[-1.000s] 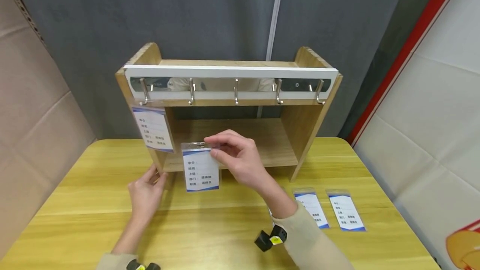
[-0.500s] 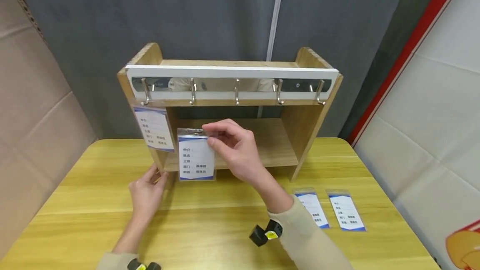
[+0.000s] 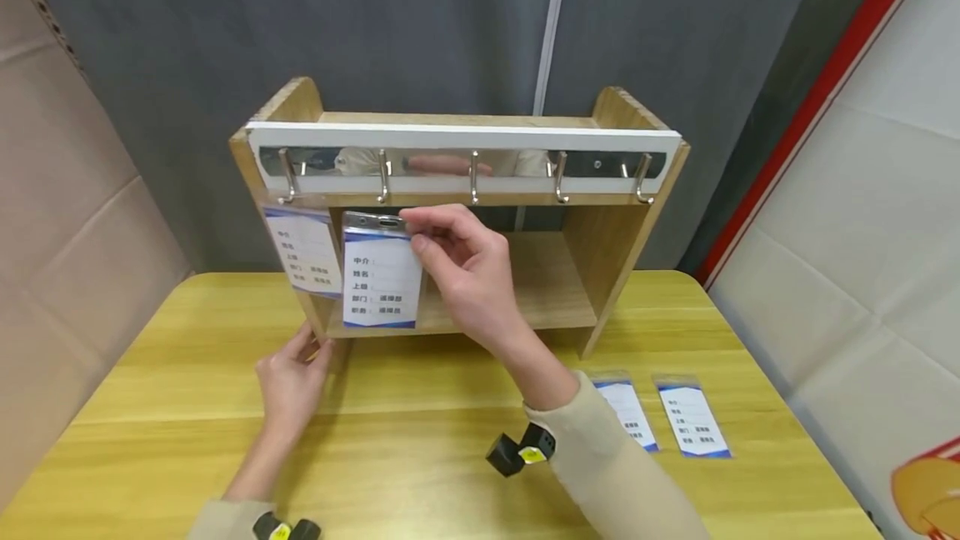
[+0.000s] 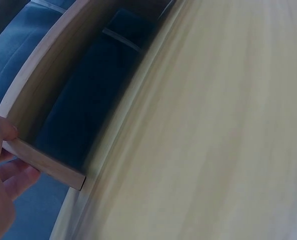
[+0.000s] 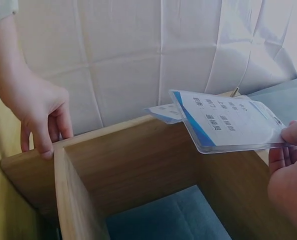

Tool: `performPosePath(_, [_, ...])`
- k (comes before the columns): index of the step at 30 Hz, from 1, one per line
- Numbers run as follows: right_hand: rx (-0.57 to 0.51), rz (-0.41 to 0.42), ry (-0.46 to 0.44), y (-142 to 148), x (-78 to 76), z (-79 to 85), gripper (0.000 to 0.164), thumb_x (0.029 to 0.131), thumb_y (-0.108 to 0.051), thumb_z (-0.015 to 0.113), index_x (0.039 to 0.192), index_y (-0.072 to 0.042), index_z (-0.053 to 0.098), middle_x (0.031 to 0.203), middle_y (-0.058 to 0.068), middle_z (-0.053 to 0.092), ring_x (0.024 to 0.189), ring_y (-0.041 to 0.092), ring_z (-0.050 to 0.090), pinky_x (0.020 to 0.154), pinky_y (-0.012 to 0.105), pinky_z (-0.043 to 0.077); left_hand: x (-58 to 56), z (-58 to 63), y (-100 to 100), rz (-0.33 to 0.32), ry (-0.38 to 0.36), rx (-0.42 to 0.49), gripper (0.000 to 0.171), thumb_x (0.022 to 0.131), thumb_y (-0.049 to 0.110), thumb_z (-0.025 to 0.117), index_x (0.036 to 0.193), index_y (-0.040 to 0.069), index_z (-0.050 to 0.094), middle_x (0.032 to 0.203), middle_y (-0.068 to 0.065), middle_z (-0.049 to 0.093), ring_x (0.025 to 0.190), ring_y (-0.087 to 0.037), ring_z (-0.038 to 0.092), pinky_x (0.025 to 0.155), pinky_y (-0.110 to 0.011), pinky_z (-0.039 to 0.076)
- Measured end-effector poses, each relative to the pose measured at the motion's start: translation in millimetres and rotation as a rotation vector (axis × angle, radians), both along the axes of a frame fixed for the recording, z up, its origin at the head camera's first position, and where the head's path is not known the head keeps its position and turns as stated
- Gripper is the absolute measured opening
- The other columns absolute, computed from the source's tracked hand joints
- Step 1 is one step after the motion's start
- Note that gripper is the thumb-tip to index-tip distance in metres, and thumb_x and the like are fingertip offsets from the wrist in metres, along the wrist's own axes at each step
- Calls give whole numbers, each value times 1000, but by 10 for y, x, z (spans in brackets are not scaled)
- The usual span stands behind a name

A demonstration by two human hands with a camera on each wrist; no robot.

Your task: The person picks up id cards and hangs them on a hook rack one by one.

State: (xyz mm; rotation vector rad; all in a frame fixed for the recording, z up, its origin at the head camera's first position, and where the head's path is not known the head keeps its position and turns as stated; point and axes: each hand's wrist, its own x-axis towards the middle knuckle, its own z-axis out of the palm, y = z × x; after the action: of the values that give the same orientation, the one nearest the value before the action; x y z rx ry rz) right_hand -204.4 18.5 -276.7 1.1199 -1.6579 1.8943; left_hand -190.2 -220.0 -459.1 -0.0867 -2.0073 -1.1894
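My right hand (image 3: 468, 273) pinches a name badge (image 3: 382, 277) in a clear sleeve by its upper right corner. The badge hangs upright, its slotted top edge just below the second hook (image 3: 383, 177) from the left on the wooden shelf rack (image 3: 622, 265). Another badge (image 3: 303, 252) hangs from the leftmost hook (image 3: 287, 177). At the rack's lower left my left hand (image 3: 292, 382) grips the side panel, thumb on one face and fingers on the other, as the left wrist view shows. In the right wrist view the held badge (image 5: 223, 120) overlaps the hanging one (image 5: 164, 113).
Two more badges lie on the wooden table (image 3: 420, 473) at the right: one (image 3: 693, 419) in full view, the other (image 3: 628, 413) partly behind the right sleeve. Three further hooks line the white rail (image 3: 465, 138). A grey curtain (image 3: 427, 32) stands behind the rack.
My right hand has lifted the badge from below the lower shelf board up and slightly left, close under the second hook. The left hand has kept its grip on the rack.
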Motion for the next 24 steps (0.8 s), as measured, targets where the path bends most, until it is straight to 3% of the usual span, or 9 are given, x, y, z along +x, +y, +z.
performPosePath(16, [-86,-126,69,-166,-25,73,17,94,16,61,109,15,70,109,24,65,95,19,64,78,19,60,10,-25,0,-6,4,6,44,79,-26,68,122,-18,62,113,-39,61,88,-52,69,71,-7,55])
performPosePath(24, [-40,-280,152,-234,23,104,19,90,10,70,109,10,72,110,18,64,86,19,61,65,18,53,14,14,14,-1,4,13,44,79,-26,68,122,-18,63,112,-39,61,88,-51,69,72,-7,55])
